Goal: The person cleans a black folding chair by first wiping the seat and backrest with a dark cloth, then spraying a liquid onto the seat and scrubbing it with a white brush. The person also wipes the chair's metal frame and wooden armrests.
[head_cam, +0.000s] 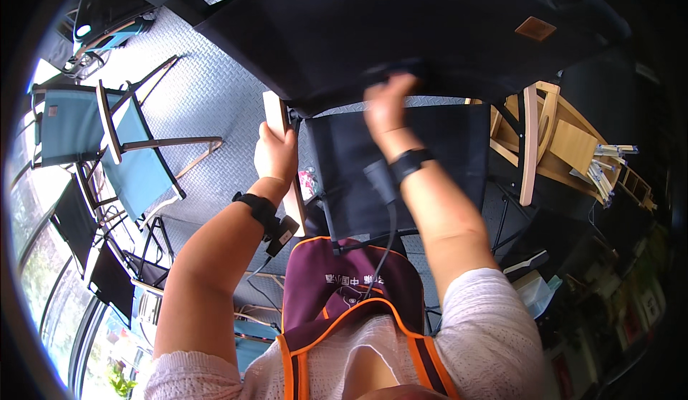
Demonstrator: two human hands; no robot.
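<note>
Before me stands a folding chair with a black fabric backrest [344, 34] and a black fabric seat [403, 142]. My left hand [277, 150] is wrapped around its pale wooden left armrest [276, 111]. Against the lower part of the backrest, my right hand [389, 104] is blurred and holds a dark item [400, 69]. That item blends into the black fabric, so its kind is unclear. The wooden right armrest [529, 147] is untouched. A small brown patch [536, 28] sits on the backrest's right side.
Blue fabric folding chairs [137, 169] stand at left beside the windows [54, 292]. To the right, a wooden table [575, 147] holds several bundled pieces, partly behind the armrest. Diamond-plate metal flooring [215, 83] lies underneath. Cables hang from my wrist straps, and a plum apron [306, 281] covers my lap.
</note>
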